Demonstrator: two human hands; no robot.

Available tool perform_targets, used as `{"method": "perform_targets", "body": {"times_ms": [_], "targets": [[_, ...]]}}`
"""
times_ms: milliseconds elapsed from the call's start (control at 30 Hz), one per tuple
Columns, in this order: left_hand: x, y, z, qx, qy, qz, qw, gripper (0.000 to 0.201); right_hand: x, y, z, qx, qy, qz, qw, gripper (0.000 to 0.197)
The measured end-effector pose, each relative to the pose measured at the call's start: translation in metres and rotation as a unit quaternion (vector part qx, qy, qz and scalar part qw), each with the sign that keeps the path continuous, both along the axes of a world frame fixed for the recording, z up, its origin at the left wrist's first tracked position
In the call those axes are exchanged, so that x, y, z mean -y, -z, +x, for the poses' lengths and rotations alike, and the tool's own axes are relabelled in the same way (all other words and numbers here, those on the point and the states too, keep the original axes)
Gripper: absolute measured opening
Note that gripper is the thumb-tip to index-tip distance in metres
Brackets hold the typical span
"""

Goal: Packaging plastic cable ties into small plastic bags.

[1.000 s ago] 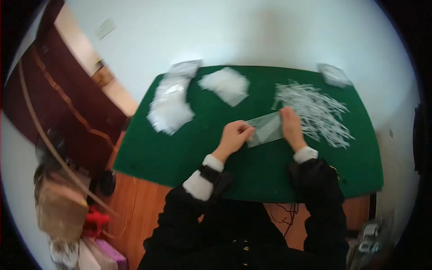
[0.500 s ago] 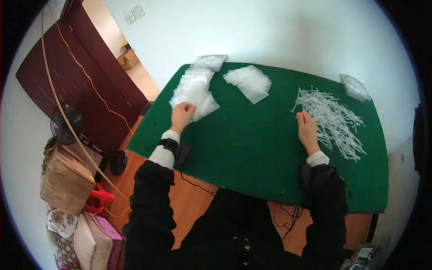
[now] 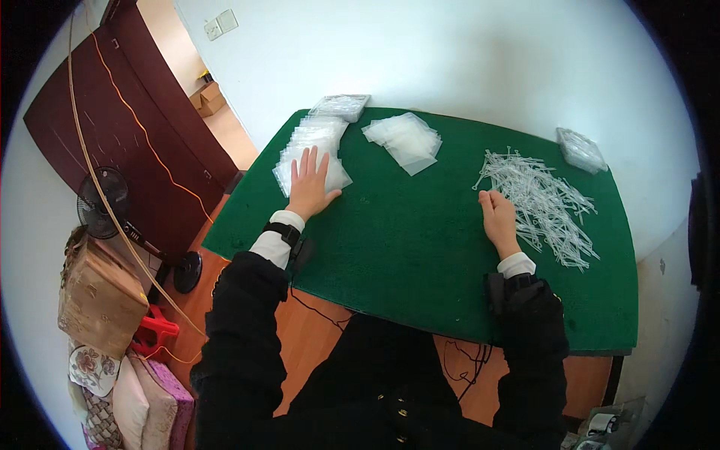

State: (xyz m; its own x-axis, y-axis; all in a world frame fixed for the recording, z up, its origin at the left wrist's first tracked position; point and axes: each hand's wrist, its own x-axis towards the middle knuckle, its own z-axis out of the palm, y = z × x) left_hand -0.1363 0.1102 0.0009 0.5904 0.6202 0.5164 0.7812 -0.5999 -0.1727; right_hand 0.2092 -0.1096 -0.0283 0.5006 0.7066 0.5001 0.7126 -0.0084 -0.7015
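My left hand (image 3: pixel 308 192) is open, its fingers spread over the near end of an overlapping row of clear plastic bags (image 3: pixel 316 136) on the left of the green-topped table (image 3: pixel 405 247). A second, smaller heap of clear bags (image 3: pixel 409 147) lies to its right. My right hand (image 3: pixel 499 223) is closed, thumb against the curled fingers, at the left edge of a loose pile of thin clear plastic sticks (image 3: pixel 544 202), some with looped ends. Whatever it may hold is hidden.
A clear packet (image 3: pixel 341 106) lies at the table's far left corner, another packet (image 3: pixel 581 151) at the far right. A white wall rises behind. On the floor to the left are a black fan (image 3: pixel 103 201), a cardboard box (image 3: pixel 103 295), a red stool (image 3: pixel 155 330) and cushions (image 3: pixel 135 401).
My left hand has gone from curled fingers to spread fingers over the bags. My right hand stays closed beside the pile. The whole view has shifted slightly.
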Motion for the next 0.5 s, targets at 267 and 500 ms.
{"method": "perform_targets", "body": {"times_ms": [267,500], "targets": [[-0.049,-0.004,-0.025,-0.081,-0.112,-0.095,0.986,0.114,0.002,-0.006,-0.006,-0.009,-0.004,0.004,1.0,0.035],[-0.072,-0.018,-0.033,-0.147,-0.095,-0.205,0.963,0.118,0.001,-0.006,-0.01,-0.033,-0.021,0.004,0.999,0.036]]}}
